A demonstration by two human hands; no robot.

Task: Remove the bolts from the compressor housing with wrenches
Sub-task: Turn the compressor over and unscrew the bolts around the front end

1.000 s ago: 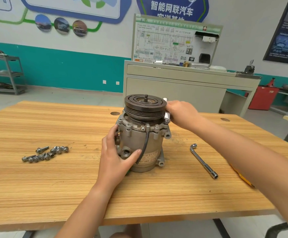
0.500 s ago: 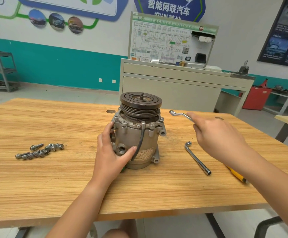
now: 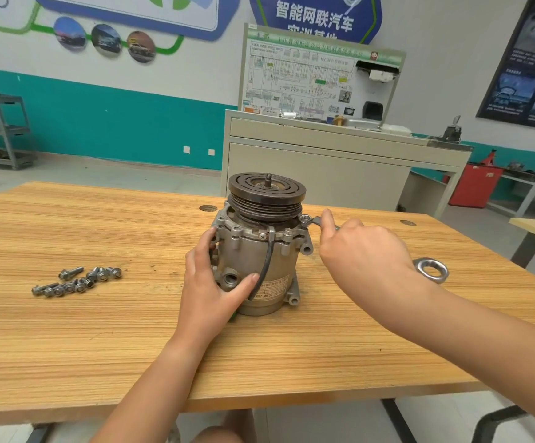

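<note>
Now that the wrench (image 3: 311, 220), clear half a second ago, is back on the compressor housing (image 3: 253, 260) at its right flange, the right hand (image 3: 365, 254) grips its handle and the left hand (image 3: 210, 282) clasps the housing, upright on the table (image 3: 100, 346); another loosening turn looks due

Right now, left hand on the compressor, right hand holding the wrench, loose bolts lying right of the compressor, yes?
No: the head view shows the loose bolts lying left of the compressor. The left hand is on it and the right hand holds the wrench.
</note>
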